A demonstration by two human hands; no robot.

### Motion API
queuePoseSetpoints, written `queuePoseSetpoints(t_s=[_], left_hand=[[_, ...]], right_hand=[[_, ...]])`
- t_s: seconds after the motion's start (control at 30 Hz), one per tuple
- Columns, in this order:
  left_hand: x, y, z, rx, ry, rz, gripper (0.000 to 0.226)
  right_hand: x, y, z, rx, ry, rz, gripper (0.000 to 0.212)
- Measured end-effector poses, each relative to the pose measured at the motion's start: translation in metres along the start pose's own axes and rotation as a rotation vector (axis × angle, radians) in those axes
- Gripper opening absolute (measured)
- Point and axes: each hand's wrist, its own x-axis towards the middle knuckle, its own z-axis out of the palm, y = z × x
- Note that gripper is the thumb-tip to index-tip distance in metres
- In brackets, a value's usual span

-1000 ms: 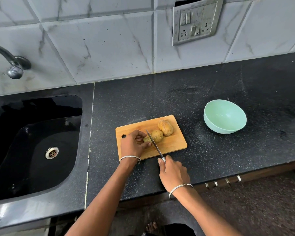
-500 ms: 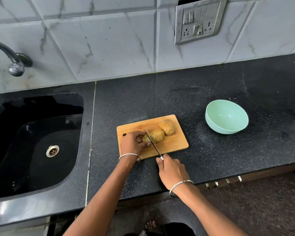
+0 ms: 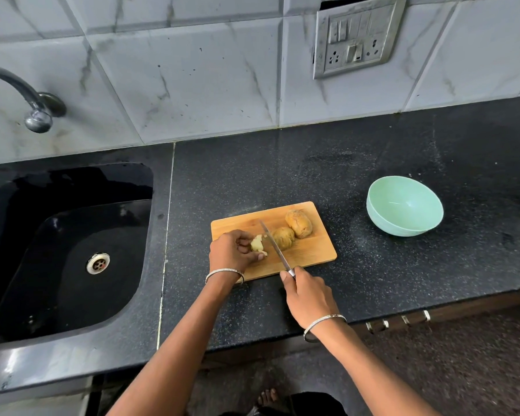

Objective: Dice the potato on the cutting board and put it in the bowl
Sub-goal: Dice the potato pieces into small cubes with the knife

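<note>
Potato (image 3: 283, 238) cut, pale slice (image 3: 258, 244) pinched by left fingers (image 3: 243, 236); right fingers (image 3: 285, 277) grip knife (image 3: 274, 247)

Black speckled table (image 3: 373, 283)
Wooden cutting board (image 3: 312, 252) lay near the front edge, mint bowl (image 3: 403, 227) apart on its right

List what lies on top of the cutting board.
On the cutting board: two brown potato chunks, a pale cut piece in the left hand, the right hand's knife. Anything under the left hand is hidden.

Black sink (image 3: 57, 235) (tap (image 3: 38, 118) above), wall socket (image 3: 357, 40).
</note>
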Motion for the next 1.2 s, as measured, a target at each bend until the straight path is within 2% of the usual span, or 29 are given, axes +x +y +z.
queuePoseSetpoints(t_s=[0.37,0.53,0.87,1.2], left_hand=[[-0.004,-0.003,-0.003,0.014,-0.007,0.059,0.054],[-0.005,-0.006,-0.002,0.030,0.017,0.063,0.056],[-0.012,-0.005,-0.001,-0.011,0.057,0.069,0.054],[-0.016,-0.007,-0.002,0.078,0.077,0.196,0.050]], right_hand=[[-0.006,-0.014,0.011,-0.062,-0.045,0.032,0.035],[-0.010,-0.017,0.012,-0.124,0.003,0.027,0.034],[-0.009,-0.017,0.006,0.023,-0.020,0.017,0.030],[-0.008,-0.011,0.019,0.031,-0.060,0.070,0.032]])
